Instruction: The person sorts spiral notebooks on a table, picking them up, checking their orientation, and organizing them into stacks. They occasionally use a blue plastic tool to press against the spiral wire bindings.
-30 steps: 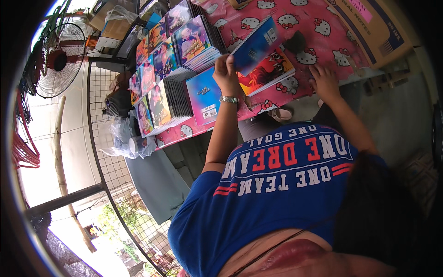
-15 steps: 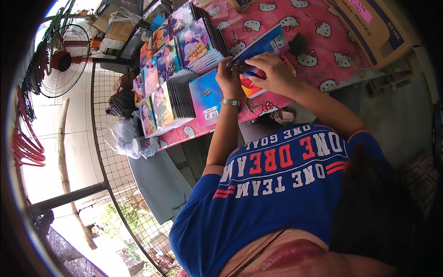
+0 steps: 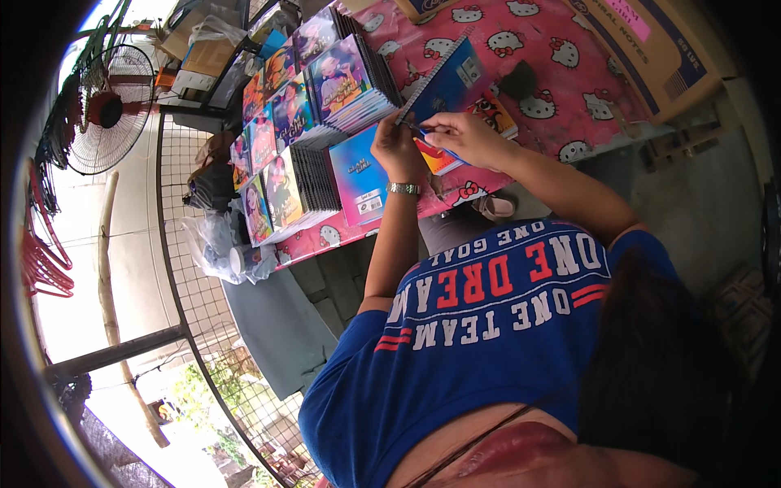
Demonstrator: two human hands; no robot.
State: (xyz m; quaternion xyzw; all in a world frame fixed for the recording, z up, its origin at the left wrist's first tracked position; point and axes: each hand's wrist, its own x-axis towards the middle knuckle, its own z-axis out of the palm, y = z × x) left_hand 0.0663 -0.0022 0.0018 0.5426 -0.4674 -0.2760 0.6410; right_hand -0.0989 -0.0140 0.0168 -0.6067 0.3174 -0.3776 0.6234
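Observation:
A blue spiral notebook [image 3: 452, 80] is tilted up over the table, its wire coil running along its left edge. My left hand [image 3: 397, 148] is closed round the lower end of that coil. Close beside it, my right hand [image 3: 472, 140] is closed on a small dark hand tool, its tip by the coil's end; the fingers hide most of the tool. Under the hands lies an orange and yellow notebook [image 3: 493, 114], partly covered. A blue and pink notebook [image 3: 358, 175] lies flat just left of my left wrist.
Stacks of spiral notebooks [image 3: 338, 77] with colourful covers fill the table's left side. A pink patterned cloth [image 3: 561, 81] covers the table. At the far right stands a cardboard box [image 3: 663, 53]. A dark lump [image 3: 521, 80] sits beyond my right hand; a fan [image 3: 110, 110] is at left.
The notebook has swung slightly and now shows more of its face. My right hand has shifted a little left and down, keeping beside the coil's lower end. The whole view has moved slightly.

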